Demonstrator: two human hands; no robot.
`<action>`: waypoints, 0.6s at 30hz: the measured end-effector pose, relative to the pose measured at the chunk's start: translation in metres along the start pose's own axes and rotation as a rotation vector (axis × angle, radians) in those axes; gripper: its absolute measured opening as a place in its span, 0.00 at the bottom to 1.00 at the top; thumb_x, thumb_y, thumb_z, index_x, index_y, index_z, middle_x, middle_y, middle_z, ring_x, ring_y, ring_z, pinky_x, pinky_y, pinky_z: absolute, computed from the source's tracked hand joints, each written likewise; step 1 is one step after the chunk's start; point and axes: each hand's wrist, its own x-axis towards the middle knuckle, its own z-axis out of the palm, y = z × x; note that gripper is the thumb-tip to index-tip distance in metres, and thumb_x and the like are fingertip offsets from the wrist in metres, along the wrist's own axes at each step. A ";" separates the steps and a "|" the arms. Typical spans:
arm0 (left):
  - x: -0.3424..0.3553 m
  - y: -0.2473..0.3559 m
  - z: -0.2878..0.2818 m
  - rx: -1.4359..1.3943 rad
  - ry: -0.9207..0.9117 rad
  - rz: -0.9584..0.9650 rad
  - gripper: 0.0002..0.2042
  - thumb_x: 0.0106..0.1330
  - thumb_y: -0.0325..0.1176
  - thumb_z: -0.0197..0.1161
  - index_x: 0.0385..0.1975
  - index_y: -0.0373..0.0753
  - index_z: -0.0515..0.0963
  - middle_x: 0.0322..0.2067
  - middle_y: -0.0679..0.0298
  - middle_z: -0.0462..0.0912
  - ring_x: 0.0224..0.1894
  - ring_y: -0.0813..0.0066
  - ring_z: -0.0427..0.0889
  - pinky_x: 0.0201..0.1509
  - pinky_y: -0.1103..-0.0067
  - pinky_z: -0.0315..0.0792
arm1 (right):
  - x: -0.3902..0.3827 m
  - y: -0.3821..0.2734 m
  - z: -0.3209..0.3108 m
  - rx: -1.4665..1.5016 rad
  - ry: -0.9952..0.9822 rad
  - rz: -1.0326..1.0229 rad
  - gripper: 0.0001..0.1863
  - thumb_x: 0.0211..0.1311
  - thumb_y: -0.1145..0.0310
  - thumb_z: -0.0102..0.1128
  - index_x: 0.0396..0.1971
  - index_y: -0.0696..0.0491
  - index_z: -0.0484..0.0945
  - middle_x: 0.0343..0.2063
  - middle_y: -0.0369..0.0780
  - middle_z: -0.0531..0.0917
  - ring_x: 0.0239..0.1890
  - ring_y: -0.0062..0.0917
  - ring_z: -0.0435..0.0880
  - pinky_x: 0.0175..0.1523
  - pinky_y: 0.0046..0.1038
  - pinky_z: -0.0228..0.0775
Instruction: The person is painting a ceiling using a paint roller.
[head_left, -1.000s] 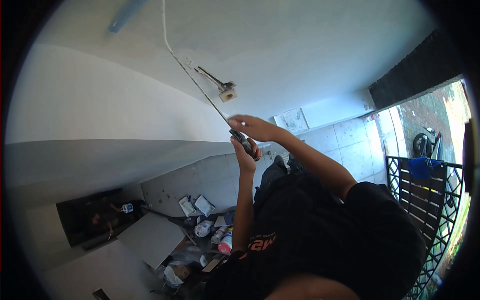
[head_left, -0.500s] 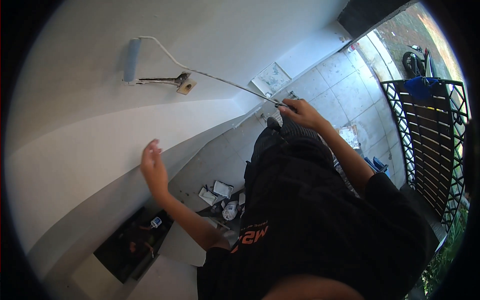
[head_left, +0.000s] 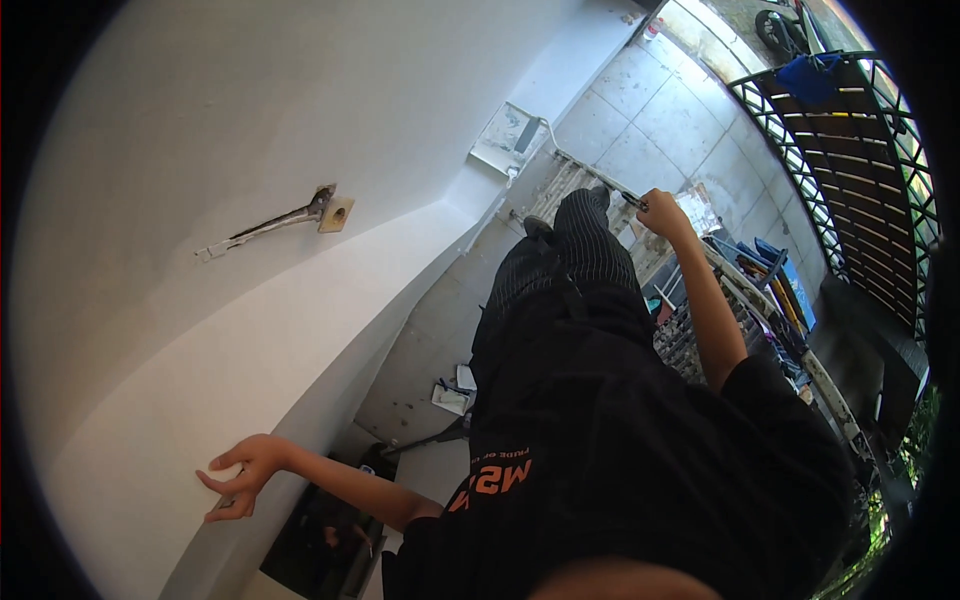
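My right hand [head_left: 661, 214] is closed round the dark grip of a paint roller [head_left: 597, 172]. The roller's long thin rod runs up and left to a white paint tray [head_left: 488, 152], and its greyish-blue sleeve [head_left: 525, 137] lies over the tray. Whether the sleeve presses on the tray bottom I cannot tell. On the left, my left hand [head_left: 243, 477] is empty, its fingers apart and curved, at the edge of the white wall ledge [head_left: 330, 310].
A wall socket [head_left: 337, 213] with a chiselled groove beside it sits in the pale wall. Below my feet is a paint-spattered scaffold platform [head_left: 570, 185] above floor tiles. Another tray [head_left: 450, 398] lies lower down. A dark slatted gate [head_left: 850, 170] stands at right.
The roller has left the wall beside the groove and come over the paint tray. My right hand moved right; my left hand moved down and left along the ledge.
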 end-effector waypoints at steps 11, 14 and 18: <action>0.008 -0.027 0.007 0.068 -0.002 0.219 0.12 0.64 0.32 0.49 0.26 0.52 0.82 0.63 0.49 0.47 0.64 0.55 0.45 0.56 0.59 0.47 | 0.041 0.015 0.025 0.179 -0.108 0.341 0.15 0.42 0.65 0.59 0.26 0.63 0.77 0.17 0.49 0.80 0.17 0.36 0.80 0.27 0.34 0.73; 0.007 -0.032 0.006 0.064 -0.003 0.216 0.16 0.64 0.29 0.48 0.21 0.53 0.83 0.63 0.50 0.46 0.64 0.55 0.45 0.56 0.59 0.47 | 0.062 0.020 0.031 0.210 -0.128 0.373 0.14 0.43 0.65 0.58 0.25 0.62 0.77 0.16 0.47 0.79 0.15 0.32 0.80 0.25 0.31 0.73; 0.001 -0.041 0.014 0.045 -0.031 0.231 0.15 0.63 0.29 0.50 0.21 0.57 0.83 0.62 0.49 0.48 0.63 0.56 0.48 0.55 0.61 0.49 | 0.081 0.043 0.036 0.214 -0.011 0.349 0.14 0.45 0.66 0.59 0.27 0.63 0.79 0.12 0.43 0.77 0.11 0.26 0.75 0.17 0.27 0.68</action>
